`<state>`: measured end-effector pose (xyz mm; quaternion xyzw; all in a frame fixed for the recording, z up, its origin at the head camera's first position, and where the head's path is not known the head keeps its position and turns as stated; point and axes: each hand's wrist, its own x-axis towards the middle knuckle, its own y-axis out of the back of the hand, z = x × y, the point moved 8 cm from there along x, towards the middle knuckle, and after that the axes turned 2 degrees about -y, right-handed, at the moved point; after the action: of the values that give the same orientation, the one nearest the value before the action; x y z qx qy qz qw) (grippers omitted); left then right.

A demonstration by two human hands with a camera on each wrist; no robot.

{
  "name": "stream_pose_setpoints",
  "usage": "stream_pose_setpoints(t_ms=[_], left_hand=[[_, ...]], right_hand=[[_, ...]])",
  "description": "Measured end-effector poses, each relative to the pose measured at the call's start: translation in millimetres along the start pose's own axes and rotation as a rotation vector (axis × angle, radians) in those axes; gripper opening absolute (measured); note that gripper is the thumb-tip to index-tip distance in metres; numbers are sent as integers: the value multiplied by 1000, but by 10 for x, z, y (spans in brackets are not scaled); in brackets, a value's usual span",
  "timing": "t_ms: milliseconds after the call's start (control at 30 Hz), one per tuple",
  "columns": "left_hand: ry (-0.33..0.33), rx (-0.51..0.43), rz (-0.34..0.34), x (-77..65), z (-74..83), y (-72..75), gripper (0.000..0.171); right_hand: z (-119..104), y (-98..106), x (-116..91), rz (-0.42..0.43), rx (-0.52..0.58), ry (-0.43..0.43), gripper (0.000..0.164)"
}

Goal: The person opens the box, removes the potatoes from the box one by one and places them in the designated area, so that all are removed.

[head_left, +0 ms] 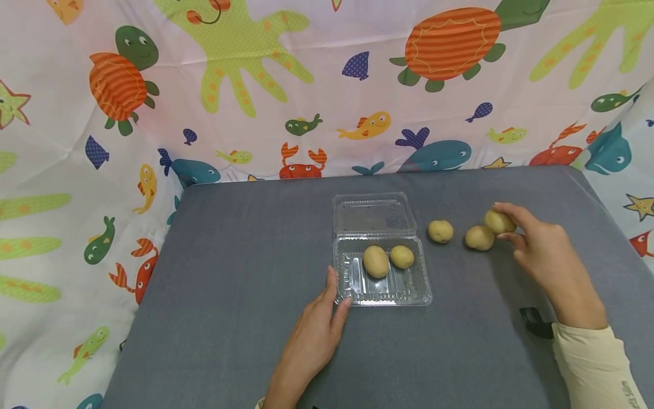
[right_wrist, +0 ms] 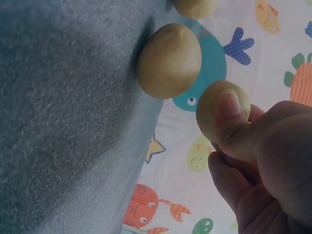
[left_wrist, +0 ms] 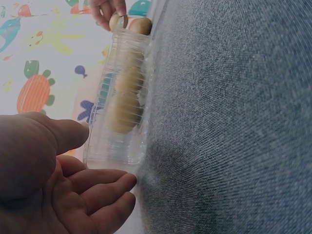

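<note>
At the right of the head view my right hand [head_left: 552, 255] pinches a small potato [head_left: 499, 221] between thumb and fingers. In the right wrist view the thumb lies across that potato [right_wrist: 208, 109], which is clear of the cloth. Just left of it another potato [head_left: 479, 238] lies on the table, with one more potato [head_left: 440, 231] nearer the box. An open clear plastic clamshell box [head_left: 383, 295] holds a larger potato [head_left: 376, 262] and a smaller potato [head_left: 402, 257]. My left hand [head_left: 318, 329] rests against the box's near left corner, its fingers extended.
The box's clear lid [head_left: 374, 215] lies folded back on the far side. Grey cloth [head_left: 245, 272] covers the table. A curtain [head_left: 327, 91] printed with sea animals hangs behind and along both sides. A dark strap [head_left: 536, 322] shows by the right wrist.
</note>
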<state>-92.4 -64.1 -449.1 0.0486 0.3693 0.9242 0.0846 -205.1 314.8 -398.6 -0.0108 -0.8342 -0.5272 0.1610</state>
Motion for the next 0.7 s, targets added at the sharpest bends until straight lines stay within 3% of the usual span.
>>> stream_pose_setpoints(t_ms=[700], left_hand=[[11,6,-10,8,-12,0,68]], right_hand=[[252,-62,-44,-84,-7,-127,59]])
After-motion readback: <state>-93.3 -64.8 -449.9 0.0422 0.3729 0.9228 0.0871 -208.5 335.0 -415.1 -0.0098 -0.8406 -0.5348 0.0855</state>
